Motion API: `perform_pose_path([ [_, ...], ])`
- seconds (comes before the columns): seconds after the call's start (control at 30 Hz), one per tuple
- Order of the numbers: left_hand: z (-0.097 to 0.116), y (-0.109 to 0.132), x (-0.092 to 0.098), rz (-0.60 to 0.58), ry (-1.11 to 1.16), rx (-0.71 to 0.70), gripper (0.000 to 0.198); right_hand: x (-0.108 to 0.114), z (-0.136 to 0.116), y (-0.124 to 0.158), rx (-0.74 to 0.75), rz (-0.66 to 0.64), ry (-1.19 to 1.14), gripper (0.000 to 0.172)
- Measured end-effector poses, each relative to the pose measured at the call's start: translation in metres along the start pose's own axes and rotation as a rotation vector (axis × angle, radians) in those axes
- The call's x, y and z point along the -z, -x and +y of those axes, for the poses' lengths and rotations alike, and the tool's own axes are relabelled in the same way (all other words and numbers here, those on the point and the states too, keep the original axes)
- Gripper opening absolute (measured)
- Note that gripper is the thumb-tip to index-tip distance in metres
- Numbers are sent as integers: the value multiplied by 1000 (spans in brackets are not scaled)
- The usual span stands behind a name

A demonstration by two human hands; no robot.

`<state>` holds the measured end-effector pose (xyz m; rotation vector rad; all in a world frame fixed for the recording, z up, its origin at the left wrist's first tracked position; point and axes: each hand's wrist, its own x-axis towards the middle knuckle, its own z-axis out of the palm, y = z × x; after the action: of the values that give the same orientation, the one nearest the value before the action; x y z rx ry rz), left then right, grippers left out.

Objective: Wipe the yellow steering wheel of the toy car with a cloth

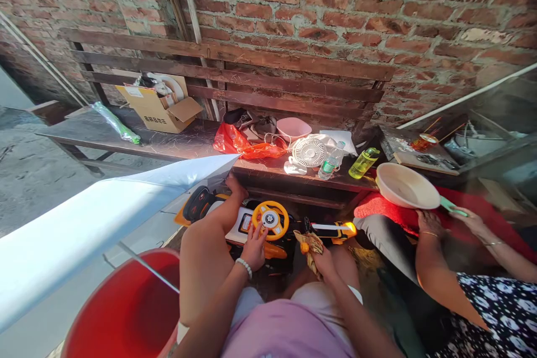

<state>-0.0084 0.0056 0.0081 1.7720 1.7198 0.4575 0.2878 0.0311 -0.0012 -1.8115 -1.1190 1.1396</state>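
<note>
My left hand (254, 247) rests at the lower left of a yellow steering wheel (282, 230), its fingers stretched over the rim. The wheel belongs to a white, black and orange ride-on toy car (235, 222) between my legs. In my right hand (324, 263) is a crumpled, patterned brown-yellow cloth (311, 262), held near the car's front. A small orange part shows at the cloth; I cannot make out whether it belongs to the car. Further right, an orange and black part (335, 229) with a white stripe sticks out.
A wooden bench (180, 145) carries a cardboard box (155, 112), red bag (247, 145), pink bowl (293, 127), white fan (309, 152), water bottle (329, 165) and green bottle (364, 162). A red tub (126, 302) stands left. At right, another person's hands hold a basin (409, 187) and green-handled tool (453, 207).
</note>
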Motion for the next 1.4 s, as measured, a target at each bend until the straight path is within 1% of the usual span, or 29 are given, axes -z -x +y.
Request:
perform_pose_path([
  [0.1, -3, 0, -2, 11, 17, -15, 85, 4, 4, 7, -69, 52, 16, 48],
  [0.2, -5, -1, -5, 33, 29, -26, 83, 11, -2, 9, -15, 153, 2, 49],
  [0.3, -5, -1, -6, 47, 27, -16, 82, 20, -14, 6, 136, 201, 5, 49],
  [0.4, -4, -1, -5, 45, 40, -21, 82, 24, -24, 2, 326, 187, 64, 44],
  [0.47, -3, -1, -4, 41, 40, -18, 83, 19, -26, 2, 403, 143, 88, 40],
  [0.53, -2, 0, -2, 33, 27, -7, 82, 9, -23, 5, 393, 66, 104, 37],
  [0.6, 0, 0, -1, 22, 20, 2, 81, -4, -18, 9, 321, 4, 115, 38],
  [0.7, 0, -1, 0, 2, 14, 10, 84, -14, -11, 12, 211, -1, 74, 48],
  [0.77, 0, -1, 0, 0, 11, 14, 85, -9, -10, 11, 164, 14, 33, 50],
  [0.8, 0, -1, -1, 2, 12, 14, 85, -3, -10, 10, 164, 21, 40, 48],
  [0.87, -1, -1, -1, 8, 18, 7, 84, 12, -14, 9, 213, 41, 104, 39],
  [0.93, -1, -1, -2, 8, 20, 1, 84, 26, -24, 10, 332, 53, 217, 32],
  [0.97, -1, -2, -3, 8, 21, 1, 84, 30, -32, 12, 421, 39, 300, 35],
  [1.0, -1, -2, -3, 13, 22, 2, 84, 32, -43, 13, 521, 9, 403, 42],
  [1.07, -2, -2, -5, 26, 28, 4, 84, 30, -71, 15, 739, -93, 671, 59],
  [1.1, -3, -3, -5, 29, 30, 2, 84, 25, -87, 15, 818, -143, 799, 63],
  [1.13, -3, -3, -5, 29, 31, -3, 84, 20, -103, 14, 871, -187, 881, 60],
  [1.17, -4, -3, -6, 25, 32, -8, 85, 14, -118, 13, 919, -223, 925, 53],
  [1.23, -6, -2, -6, 17, 35, -16, 86, 3, -144, 11, 990, -259, 939, 41],
  [1.27, -7, -2, -7, 19, 38, -17, 87, -1, -153, 10, 1007, -263, 927, 37],
  [1.33, -9, -2, -8, 28, 48, -17, 86, -7, -162, 10, 993, -273, 933, 30],
  [1.4, -10, -2, -9, 33, 59, -18, 85, -9, -162, 9, 951, -285, 1007, 25],
])
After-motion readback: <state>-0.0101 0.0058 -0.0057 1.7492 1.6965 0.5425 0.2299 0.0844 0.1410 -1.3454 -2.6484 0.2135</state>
